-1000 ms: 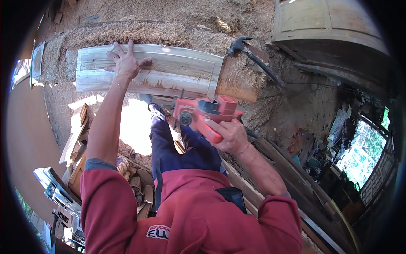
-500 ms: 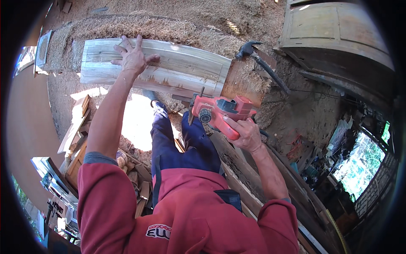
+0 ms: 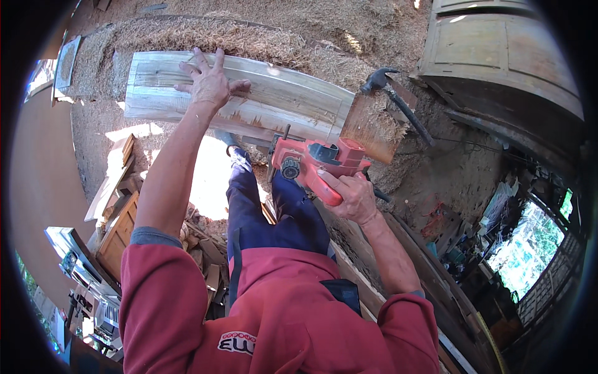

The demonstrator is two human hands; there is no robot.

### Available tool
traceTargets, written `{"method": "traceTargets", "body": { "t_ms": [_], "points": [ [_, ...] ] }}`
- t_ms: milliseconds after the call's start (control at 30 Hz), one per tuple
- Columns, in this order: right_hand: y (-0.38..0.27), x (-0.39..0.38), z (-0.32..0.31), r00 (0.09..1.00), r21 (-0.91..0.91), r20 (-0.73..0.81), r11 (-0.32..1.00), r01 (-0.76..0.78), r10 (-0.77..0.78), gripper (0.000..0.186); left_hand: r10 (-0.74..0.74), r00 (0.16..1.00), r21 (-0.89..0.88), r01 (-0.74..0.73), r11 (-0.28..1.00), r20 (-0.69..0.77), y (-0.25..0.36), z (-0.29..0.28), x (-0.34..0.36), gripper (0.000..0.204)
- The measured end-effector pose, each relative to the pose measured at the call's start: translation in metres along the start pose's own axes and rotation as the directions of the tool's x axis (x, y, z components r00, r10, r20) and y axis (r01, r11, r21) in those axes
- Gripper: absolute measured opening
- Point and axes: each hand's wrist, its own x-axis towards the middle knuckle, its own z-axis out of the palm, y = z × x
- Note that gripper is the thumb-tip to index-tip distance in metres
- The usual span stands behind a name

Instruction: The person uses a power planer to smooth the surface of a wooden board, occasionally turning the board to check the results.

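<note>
On the far side of the scene, a pale plank (image 3: 249, 93) lies with its long axis running left to right, and the left hand (image 3: 208, 84) rests flat on it, fingers spread wide. Just near of the plank's right end, the right hand (image 3: 355, 196) grips the handle of a red planer (image 3: 314, 162). Its long axis runs left-right, nose pointing left, beside a hammer (image 3: 392, 93) on sawdust.

I see a pale, curved wooden plank (image 3: 261, 100) lying across sawdust at the far side; a red electric planer (image 3: 317, 163) is tilted just near its right end.
</note>
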Motion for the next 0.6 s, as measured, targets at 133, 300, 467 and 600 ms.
{"method": "traceTargets", "body": {
  "t_ms": [133,300,467,600],
  "points": [
    [-0.014,0.018,0.007,1.000,0.019,-0.023,1.000,0.018,-0.017,0.068,0.003,1.000,-0.005,-0.003,1.000,-0.019,-0.004,0.004,0.002,0.125],
    [-0.035,0.045,0.014,0.999,0.019,-0.009,0.999,0.048,-0.048,0.068,0.017,0.999,-0.027,-0.017,0.999,-0.028,-0.006,0.002,0.001,0.123],
    [-0.063,0.074,0.034,0.999,0.059,-0.005,0.997,0.043,-0.043,0.070,0.005,0.999,-0.081,-0.002,0.997,0.032,0.005,-0.019,-0.006,0.115],
    [-0.099,0.107,0.054,0.998,0.077,-0.019,0.995,0.067,-0.065,0.067,-0.018,0.994,-0.063,0.025,0.998,0.104,0.006,-0.026,-0.002,0.114]
  ]
}}
